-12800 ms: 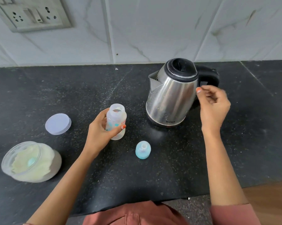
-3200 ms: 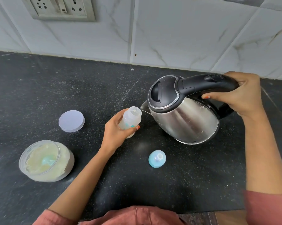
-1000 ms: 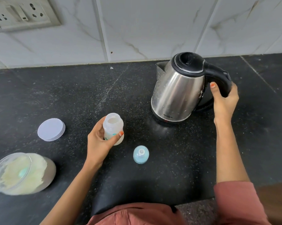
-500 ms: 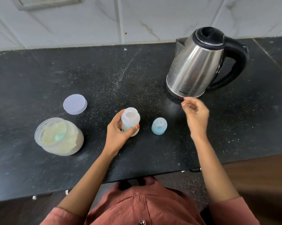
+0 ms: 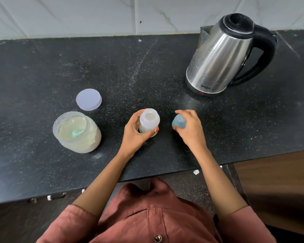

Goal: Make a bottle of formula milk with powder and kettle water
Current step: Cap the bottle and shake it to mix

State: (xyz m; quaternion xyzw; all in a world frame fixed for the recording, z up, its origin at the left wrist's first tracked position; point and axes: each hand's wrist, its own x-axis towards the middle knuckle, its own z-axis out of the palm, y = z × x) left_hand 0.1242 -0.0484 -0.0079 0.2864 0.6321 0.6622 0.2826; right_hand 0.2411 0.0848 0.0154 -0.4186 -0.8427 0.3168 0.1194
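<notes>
A small clear baby bottle (image 5: 149,121) stands upright and uncapped on the black counter (image 5: 42,71), with my left hand (image 5: 134,134) wrapped around its side. Just to its right, my right hand (image 5: 189,128) closes over the blue teat cap (image 5: 177,123), fingers curled on it. The steel kettle (image 5: 223,55) with a black lid and handle stands at the back right, untouched. An open jar of pale formula powder (image 5: 76,132) with a teal scoop (image 5: 76,133) half buried in it sits to the left of the bottle.
The jar's round lilac lid (image 5: 88,99) lies flat behind the jar. A white tiled wall (image 5: 95,14) runs along the back. The counter's front edge is close to my body, with drawer handles (image 5: 56,196) below and a wooden surface (image 5: 279,181) at the lower right.
My right hand has moved left from near the kettle's base and closed on the blue teat cap. My left hand still holds the bottle in place.
</notes>
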